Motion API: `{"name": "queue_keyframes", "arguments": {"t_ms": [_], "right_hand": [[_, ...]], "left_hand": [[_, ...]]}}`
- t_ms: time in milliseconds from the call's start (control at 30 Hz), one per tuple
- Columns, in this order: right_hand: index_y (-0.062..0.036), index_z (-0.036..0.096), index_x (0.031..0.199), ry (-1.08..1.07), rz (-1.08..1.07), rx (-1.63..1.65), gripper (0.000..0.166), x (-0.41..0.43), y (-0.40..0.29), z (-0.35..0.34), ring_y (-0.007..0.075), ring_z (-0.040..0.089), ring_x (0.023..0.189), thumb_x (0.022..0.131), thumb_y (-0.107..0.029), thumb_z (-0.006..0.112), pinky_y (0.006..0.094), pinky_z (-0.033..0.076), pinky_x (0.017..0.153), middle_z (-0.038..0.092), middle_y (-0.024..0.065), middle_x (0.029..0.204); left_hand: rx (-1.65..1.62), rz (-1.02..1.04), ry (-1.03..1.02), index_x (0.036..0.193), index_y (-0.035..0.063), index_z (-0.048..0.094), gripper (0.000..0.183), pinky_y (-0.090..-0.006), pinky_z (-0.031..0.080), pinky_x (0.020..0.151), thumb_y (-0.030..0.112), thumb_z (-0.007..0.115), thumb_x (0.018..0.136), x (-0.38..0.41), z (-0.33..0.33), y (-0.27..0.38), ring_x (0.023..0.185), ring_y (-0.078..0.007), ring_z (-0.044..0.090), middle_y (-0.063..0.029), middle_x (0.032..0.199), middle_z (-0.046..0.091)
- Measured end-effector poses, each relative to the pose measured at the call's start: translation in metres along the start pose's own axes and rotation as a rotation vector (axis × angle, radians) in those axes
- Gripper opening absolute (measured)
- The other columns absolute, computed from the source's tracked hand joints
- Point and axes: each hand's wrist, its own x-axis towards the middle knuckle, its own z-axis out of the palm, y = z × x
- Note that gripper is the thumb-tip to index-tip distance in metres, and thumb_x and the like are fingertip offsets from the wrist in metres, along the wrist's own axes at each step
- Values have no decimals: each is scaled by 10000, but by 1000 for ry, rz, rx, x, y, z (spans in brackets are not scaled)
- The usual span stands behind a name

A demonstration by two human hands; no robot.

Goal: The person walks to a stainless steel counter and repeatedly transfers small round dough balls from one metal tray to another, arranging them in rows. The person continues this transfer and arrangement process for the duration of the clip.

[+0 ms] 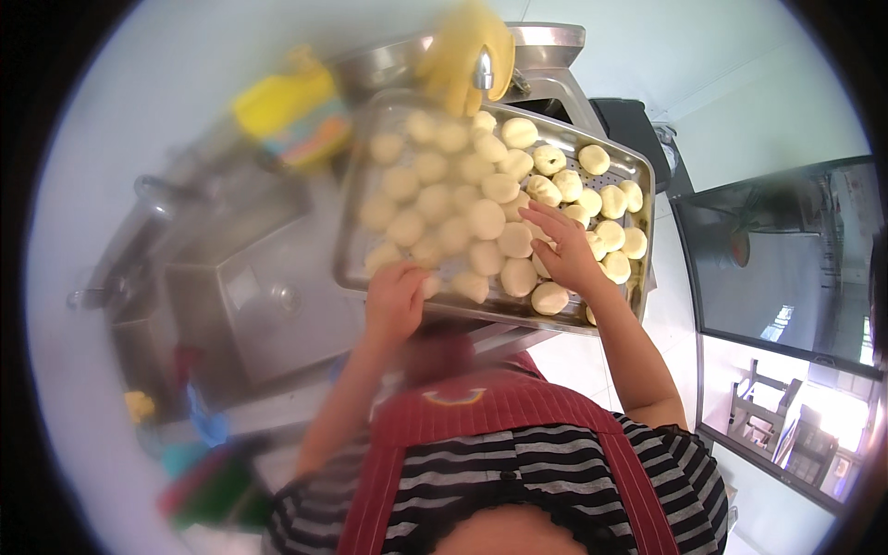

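Note:
A metal tray [649, 180] with small perforations in its base holds many pale, round dough balls [517, 277]. One ball [549, 159] near the back shows a dark spot on top. My right hand [565, 253] is over the balls right of the tray's middle, thumb and fingers apart and nothing seen between them. At the tray's front left, my left hand [394, 298] has bent fingers beside a ball [430, 286]. Haze blurs this side, so whether it grips the ball or the rim is unclear.
To the left is a stainless steel sink [277, 277] with a drain. Behind the tray, a yellow rubber glove [458, 62] hangs by a metal faucet [484, 69]. A blurred yellow bottle [295, 114] stands at back left. A large dark glossy panel [777, 263] is on the right.

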Motion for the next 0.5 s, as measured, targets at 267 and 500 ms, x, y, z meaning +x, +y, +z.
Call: {"name": "queue_keyframes", "arguments": {"t_ms": [267,500], "right_hand": [[-126,565,1283,105,-104,-243,553,20,-38,61,364,551,1095,741,-49,639,459,435,921,572,171,1225],[-90,582,1220,-7,65,-211,518,35,-21,49,325,551,1040,712,-64,679,414,438,913,602,134,1087]], "left_hand": [[-18,144,-85,930,102,671,205,-421,447,826,44,675,733,-1,15,30,941,-300,582,-74,971,633],[116,132,-219,928,160,668,214,-425,400,851,102,672,721,7,45,31,1008,-271,566,-41,1006,618]]}}
